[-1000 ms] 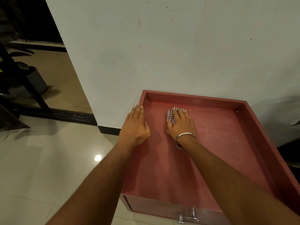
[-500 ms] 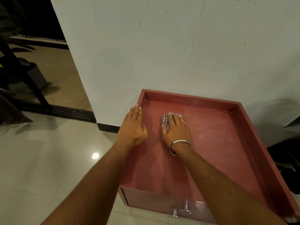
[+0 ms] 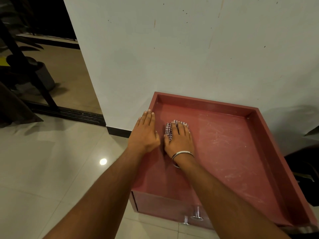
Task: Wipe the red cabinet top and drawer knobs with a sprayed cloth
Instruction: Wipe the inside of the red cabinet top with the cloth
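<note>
Both of your hands lie closer together than a second ago: the cloth hand has slid left across the red cabinet top (image 3: 224, 152), so its thumb now sits just beside your left thumb. Your left hand (image 3: 145, 133) has stayed put, flat and fully spread, palm down over the cabinet's left raised rim, holding nothing. To its right, the checked cloth (image 3: 168, 131) is bunched on the left far part of the recessed top, peeking out past your fingertips and thumb. Your right hand (image 3: 179, 140) presses flat on that cloth with fingers extended rather than curled, a metal bangle (image 3: 182, 153) at the wrist. Further right, the red surface looks dull, with pale dusty streaks. At the near edge, two shiny metal drawer knobs (image 3: 196, 215) stick out from the cabinet front, between your forearms.
</note>
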`<state>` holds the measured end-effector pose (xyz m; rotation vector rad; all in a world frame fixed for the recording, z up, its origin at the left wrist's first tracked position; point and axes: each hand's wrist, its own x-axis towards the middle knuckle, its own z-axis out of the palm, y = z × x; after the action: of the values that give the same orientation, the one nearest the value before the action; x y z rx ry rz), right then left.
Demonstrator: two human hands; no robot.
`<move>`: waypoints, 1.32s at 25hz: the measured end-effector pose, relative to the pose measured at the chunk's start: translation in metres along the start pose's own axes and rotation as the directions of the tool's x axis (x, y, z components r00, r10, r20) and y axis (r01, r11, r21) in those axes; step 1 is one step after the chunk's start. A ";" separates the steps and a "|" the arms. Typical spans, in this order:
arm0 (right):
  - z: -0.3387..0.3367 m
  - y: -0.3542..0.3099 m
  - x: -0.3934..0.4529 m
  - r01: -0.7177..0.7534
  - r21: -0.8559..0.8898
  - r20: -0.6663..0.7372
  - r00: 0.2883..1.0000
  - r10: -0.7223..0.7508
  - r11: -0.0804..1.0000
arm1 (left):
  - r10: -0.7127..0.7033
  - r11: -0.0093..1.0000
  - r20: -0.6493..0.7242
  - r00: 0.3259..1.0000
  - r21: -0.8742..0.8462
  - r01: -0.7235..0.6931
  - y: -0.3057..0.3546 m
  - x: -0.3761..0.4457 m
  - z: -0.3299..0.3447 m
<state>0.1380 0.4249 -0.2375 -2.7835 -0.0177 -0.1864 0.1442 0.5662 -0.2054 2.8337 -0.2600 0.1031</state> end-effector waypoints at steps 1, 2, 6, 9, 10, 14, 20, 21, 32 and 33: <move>-0.003 0.007 0.000 0.001 -0.002 -0.009 1.000 -0.001 1.000 | 0.002 1.000 -0.001 1.000 0.000 -0.002 0.000 -0.003 0.000; -0.007 0.016 -0.001 -0.012 -0.008 -0.024 1.000 0.012 1.000 | 0.001 1.000 -0.002 1.000 -0.001 -0.001 0.000 -0.006 0.000; -0.019 0.048 0.001 -0.120 -0.033 -0.024 0.993 0.119 0.992 | 0.001 1.000 -0.022 1.000 0.011 -0.001 -0.001 -0.011 0.000; -0.016 0.034 -0.005 -0.146 -0.032 -0.017 0.989 0.146 0.989 | -0.004 1.000 -0.016 1.000 0.022 0.005 0.001 -0.013 0.000; -0.013 0.023 -0.011 -0.133 -0.024 -0.015 0.991 0.133 0.991 | -0.007 1.000 -0.011 1.000 0.027 0.007 0.001 -0.013 0.000; -0.002 -0.007 -0.029 -0.034 -0.014 -0.014 0.999 0.034 0.999 | -0.006 1.000 0.008 1.000 0.020 0.006 0.003 -0.017 -0.002; -0.015 0.030 -0.035 -0.085 -0.008 -0.026 0.996 0.085 0.996 | 0.000 1.000 0.001 1.000 0.028 0.000 0.003 -0.032 -0.002; -0.016 0.032 -0.037 -0.108 -0.012 -0.026 0.994 0.107 0.994 | 0.000 0.999 -0.004 1.000 0.034 0.000 0.004 -0.035 -0.001; -0.015 0.012 -0.077 -0.005 -0.024 -0.022 1.000 0.005 1.000 | 0.023 0.994 0.005 1.000 0.103 -0.023 0.010 -0.055 -0.002; -0.018 0.019 -0.080 -0.026 -0.031 -0.028 0.999 0.025 0.999 | 0.022 0.994 0.006 1.000 0.111 -0.022 0.010 -0.057 -0.002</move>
<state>0.0576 0.4021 -0.2379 -2.8106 0.0275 -0.2204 0.0859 0.5670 -0.2064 2.9421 -0.2952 0.1187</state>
